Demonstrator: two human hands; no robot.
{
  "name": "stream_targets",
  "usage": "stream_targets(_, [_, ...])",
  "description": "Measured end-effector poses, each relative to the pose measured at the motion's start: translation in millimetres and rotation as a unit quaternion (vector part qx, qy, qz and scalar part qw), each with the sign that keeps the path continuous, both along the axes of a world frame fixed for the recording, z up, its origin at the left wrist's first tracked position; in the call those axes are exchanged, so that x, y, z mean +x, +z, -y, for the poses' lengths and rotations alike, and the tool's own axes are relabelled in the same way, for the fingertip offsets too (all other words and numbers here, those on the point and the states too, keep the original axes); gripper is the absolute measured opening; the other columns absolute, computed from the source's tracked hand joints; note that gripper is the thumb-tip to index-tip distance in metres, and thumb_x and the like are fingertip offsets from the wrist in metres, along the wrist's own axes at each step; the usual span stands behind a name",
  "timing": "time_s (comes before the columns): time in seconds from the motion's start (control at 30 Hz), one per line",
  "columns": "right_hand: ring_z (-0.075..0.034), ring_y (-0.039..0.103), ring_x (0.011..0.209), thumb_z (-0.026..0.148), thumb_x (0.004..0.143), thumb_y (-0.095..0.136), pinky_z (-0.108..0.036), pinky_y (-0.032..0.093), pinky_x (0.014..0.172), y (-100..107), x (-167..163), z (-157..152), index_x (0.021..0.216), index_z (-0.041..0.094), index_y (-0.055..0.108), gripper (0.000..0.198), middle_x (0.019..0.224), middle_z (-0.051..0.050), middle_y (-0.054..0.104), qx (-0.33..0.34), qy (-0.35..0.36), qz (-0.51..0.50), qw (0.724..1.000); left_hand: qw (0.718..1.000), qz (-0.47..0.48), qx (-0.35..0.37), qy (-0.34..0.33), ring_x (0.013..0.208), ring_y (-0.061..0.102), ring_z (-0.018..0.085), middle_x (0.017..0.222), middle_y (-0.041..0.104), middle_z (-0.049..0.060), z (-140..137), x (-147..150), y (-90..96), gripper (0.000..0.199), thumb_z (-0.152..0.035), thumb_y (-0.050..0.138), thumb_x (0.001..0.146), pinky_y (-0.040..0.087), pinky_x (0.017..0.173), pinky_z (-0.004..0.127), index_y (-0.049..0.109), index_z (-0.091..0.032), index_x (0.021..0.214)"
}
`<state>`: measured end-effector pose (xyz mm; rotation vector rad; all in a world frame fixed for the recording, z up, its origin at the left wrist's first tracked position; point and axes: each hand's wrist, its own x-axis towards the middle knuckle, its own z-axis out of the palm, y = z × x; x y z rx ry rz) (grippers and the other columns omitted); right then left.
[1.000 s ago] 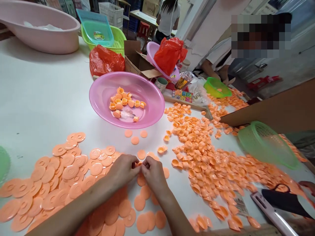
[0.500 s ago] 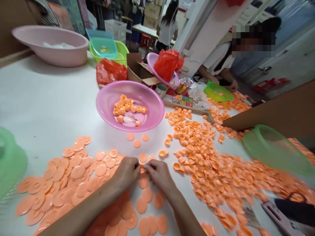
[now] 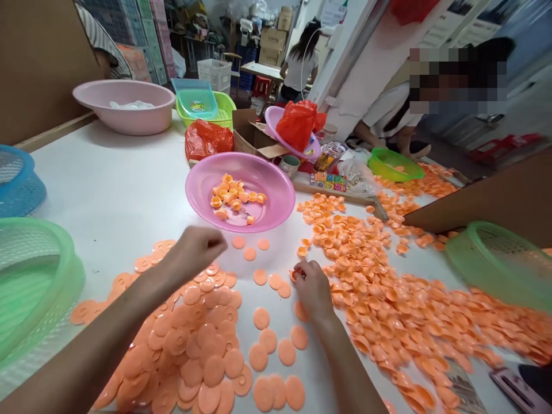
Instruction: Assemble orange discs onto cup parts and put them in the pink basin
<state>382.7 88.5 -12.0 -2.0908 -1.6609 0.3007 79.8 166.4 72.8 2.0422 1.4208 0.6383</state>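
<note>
My left hand [image 3: 200, 248] is closed, raised over the flat orange discs [image 3: 190, 328] just short of the pink basin [image 3: 196, 201]. Whatever its curled fingers may hold is hidden. My right hand [image 3: 313, 287] pinches a small orange plastic cup [image 3: 293, 276] at the left edge of a heap of similar cups [image 3: 362, 247]. Loose single discs [image 3: 268, 341] lie on the table between my forearms. Inside the basin sits a cluster of assembled-looking orange pieces [image 3: 235, 192].
Green baskets [image 3: 64, 253] and a blue one [image 3: 26, 187] stand at the left; another green basket [image 3: 478, 247] is at the right. Behind the basin are red bags [image 3: 209, 138] and a cardboard box [image 3: 245, 129]. A co-worker handles pieces near a green bowl [image 3: 394, 167].
My hands, together over the discs before, have parted. The left rose toward the basin; the right went right to a cup. One more piece seems to lie in the basin. The view shifted.
</note>
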Motion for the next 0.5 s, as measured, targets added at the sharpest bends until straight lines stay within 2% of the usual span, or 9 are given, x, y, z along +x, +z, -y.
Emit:
stream_targets(0.03, [-0.016,0.054,0.066,0.017,0.077,0.049,-0.028,0.040,0.064,1,-2,1,0.071,0.020,0.060,0.013,0.082,-0.004,0.058,0.010,-0.003,-0.026,1.000,0.999,-0.031,-0.016,-0.032,0.068,0.057,0.016,0.071,0.068,0.001,15,-4,-15.3,0.016,-0.020,0.056,0.082,0.040,0.063,0.028,0.072,-0.020,0.077])
stream_targets(0.1, [-0.016,0.055,0.064,0.018,0.074,0.052,-0.028,0.041,0.064,6,-11,0,0.068,0.020,0.058,0.009,0.075,-0.002,0.060,0.016,-0.002,-0.099,0.995,0.993,-0.097,-0.003,-0.062,0.087,0.058,0.021,0.088,0.070,0.005,37,-5,-45.5,0.017,-0.017,0.060,0.079,0.039,0.070,0.032,0.073,-0.022,0.088])
stream_targets(0.2, [-0.016,0.056,0.062,0.021,0.073,0.055,-0.027,0.043,0.062,16,-30,-3,0.070,0.021,0.059,0.006,0.065,0.000,0.061,-0.001,0.024,-0.212,0.977,0.984,-0.153,0.033,-0.082,0.099,0.054,0.025,0.099,0.067,0.007,51,16,-76.5,0.013,-0.019,0.062,0.081,0.035,0.075,0.037,0.073,-0.024,0.087])
stream_targets(0.33, [-0.016,0.058,0.061,0.025,0.075,0.056,-0.026,0.045,0.060,23,-55,-4,0.073,0.020,0.064,0.010,0.068,-0.001,0.066,-0.020,0.038,-0.289,0.956,0.986,-0.121,0.040,-0.111,0.097,0.053,0.022,0.099,0.064,0.005,53,43,-86.4,0.012,-0.020,0.062,0.083,0.031,0.077,0.038,0.070,-0.025,0.090])
stream_targets(0.4, [-0.015,0.058,0.060,0.025,0.075,0.057,-0.026,0.044,0.058,21,-62,-3,0.072,0.019,0.065,0.011,0.066,-0.001,0.067,-0.036,0.037,-0.306,0.950,0.987,-0.116,0.042,-0.099,0.099,0.052,0.022,0.101,0.064,0.005,52,41,-86.7,0.015,-0.018,0.062,0.082,0.030,0.078,0.038,0.070,-0.025,0.093])
stream_targets(0.5, [-0.015,0.057,0.059,0.024,0.073,0.057,-0.025,0.044,0.057,17,-72,-3,0.071,0.019,0.066,0.010,0.064,0.000,0.065,-0.063,0.049,-0.319,0.945,0.990,-0.116,0.051,-0.064,0.102,0.051,0.024,0.106,0.064,0.006,51,22,-88.2,0.018,-0.017,0.057,0.085,0.031,0.078,0.038,0.070,-0.025,0.094])
